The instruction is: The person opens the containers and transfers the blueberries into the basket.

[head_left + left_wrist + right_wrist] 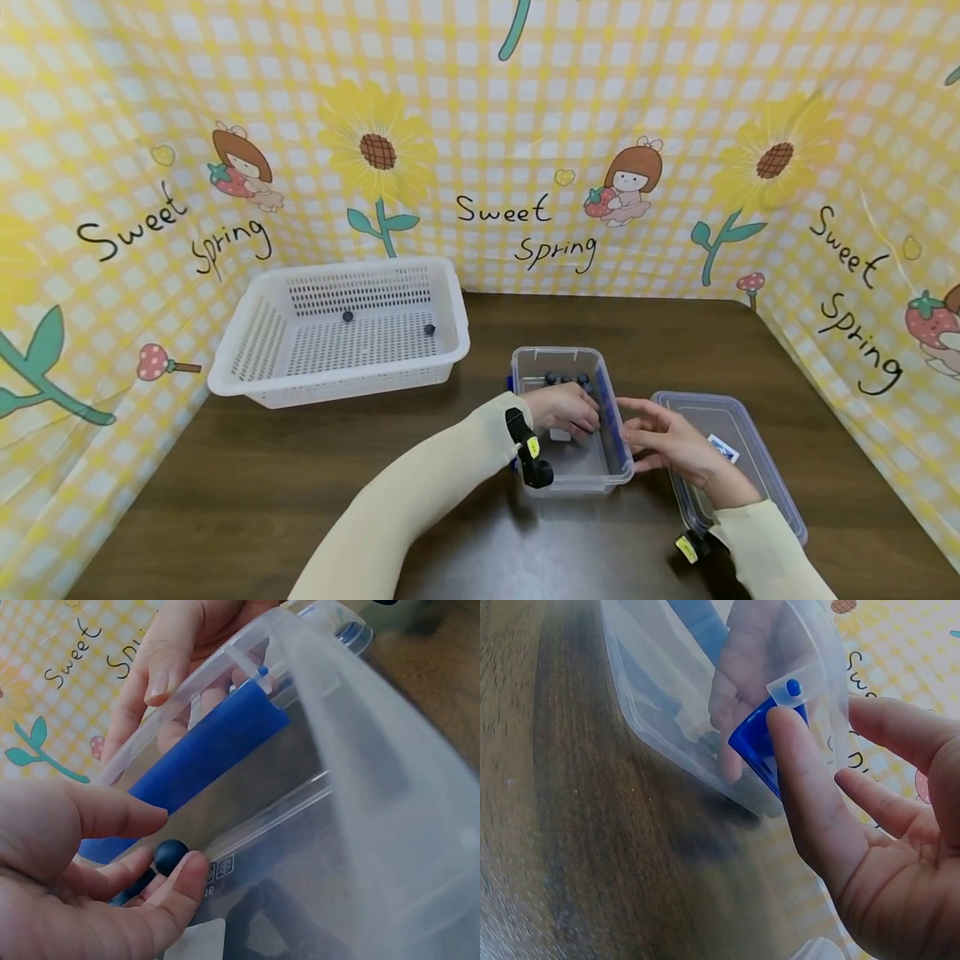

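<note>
A clear plastic container (pixel 573 482) with blue latches (pixel 217 746) stands on the dark wooden table. My left hand (pixel 577 417) reaches inside it and pinches a small dark blue ball (pixel 171 855) between thumb and fingers (pixel 187 881). A few more dark balls (pixel 566 379) lie at the container's far end. Outside the right wall, my right hand (pixel 637 425) has relaxed, spread fingers, and its thumb (pixel 795 757) rests against the blue latch (pixel 754 739).
A white perforated basket (pixel 225 379) stands at the back left with two dark balls (pixel 347 317) in it. The container's clear lid (pixel 750 425) lies flat under my right forearm. Yellow patterned cloth walls enclose the table on three sides.
</note>
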`<state>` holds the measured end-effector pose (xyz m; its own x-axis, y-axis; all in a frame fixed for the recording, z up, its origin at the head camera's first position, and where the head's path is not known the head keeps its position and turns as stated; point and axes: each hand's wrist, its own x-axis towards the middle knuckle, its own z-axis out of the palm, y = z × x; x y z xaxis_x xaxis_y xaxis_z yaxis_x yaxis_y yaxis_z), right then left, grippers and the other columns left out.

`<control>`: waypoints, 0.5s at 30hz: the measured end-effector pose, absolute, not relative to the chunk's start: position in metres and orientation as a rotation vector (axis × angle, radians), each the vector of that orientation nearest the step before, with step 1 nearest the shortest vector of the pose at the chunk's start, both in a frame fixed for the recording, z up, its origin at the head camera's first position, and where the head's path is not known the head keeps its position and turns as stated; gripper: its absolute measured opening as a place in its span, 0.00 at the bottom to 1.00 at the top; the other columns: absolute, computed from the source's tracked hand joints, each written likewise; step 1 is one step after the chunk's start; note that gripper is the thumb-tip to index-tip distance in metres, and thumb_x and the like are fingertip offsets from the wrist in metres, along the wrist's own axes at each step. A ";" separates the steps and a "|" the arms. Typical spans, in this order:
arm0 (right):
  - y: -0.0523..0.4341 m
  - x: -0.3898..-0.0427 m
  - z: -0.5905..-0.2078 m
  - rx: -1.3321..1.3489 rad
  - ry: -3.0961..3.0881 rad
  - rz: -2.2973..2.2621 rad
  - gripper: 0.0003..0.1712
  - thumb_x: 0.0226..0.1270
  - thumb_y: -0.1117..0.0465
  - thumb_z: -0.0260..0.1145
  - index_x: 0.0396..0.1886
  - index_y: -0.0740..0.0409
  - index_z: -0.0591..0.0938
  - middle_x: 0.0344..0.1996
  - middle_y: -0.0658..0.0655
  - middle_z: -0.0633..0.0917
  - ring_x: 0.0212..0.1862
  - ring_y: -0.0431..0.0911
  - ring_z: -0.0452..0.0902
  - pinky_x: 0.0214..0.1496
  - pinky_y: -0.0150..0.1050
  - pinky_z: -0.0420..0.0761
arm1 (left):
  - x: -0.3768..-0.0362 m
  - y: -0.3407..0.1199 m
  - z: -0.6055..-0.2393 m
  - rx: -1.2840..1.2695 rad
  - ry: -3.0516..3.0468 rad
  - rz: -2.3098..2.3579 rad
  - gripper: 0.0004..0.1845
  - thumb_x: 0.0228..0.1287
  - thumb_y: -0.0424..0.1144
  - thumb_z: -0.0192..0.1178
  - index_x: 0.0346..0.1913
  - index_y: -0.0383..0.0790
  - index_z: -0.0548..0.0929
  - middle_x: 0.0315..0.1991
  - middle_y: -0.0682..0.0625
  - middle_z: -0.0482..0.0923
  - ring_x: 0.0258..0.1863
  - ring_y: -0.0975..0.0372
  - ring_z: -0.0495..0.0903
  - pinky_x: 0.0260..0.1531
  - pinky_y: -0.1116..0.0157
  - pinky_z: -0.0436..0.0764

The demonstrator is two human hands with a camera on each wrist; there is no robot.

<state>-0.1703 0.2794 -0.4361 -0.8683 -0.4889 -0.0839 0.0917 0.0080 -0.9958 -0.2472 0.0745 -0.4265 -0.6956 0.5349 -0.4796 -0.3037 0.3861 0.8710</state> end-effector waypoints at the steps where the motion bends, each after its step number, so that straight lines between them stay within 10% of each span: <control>1: 0.279 -0.171 -0.436 -0.411 1.888 -1.915 0.30 0.75 0.69 0.58 0.74 0.65 0.62 0.43 0.57 0.82 0.40 0.45 0.84 0.39 0.42 0.88 | -0.249 0.076 -0.430 0.195 1.880 1.408 0.19 0.64 0.21 0.56 0.59 0.22 0.77 0.40 0.39 0.80 0.38 0.55 0.81 0.49 0.56 0.84; 15: 0.281 -0.171 -0.438 -0.421 1.880 -1.928 0.30 0.75 0.70 0.58 0.73 0.65 0.62 0.44 0.57 0.82 0.41 0.45 0.84 0.39 0.42 0.88 | -0.248 0.075 -0.431 0.178 1.829 1.398 0.13 0.69 0.22 0.55 0.54 0.25 0.79 0.29 0.42 0.78 0.23 0.61 0.75 0.26 0.68 0.79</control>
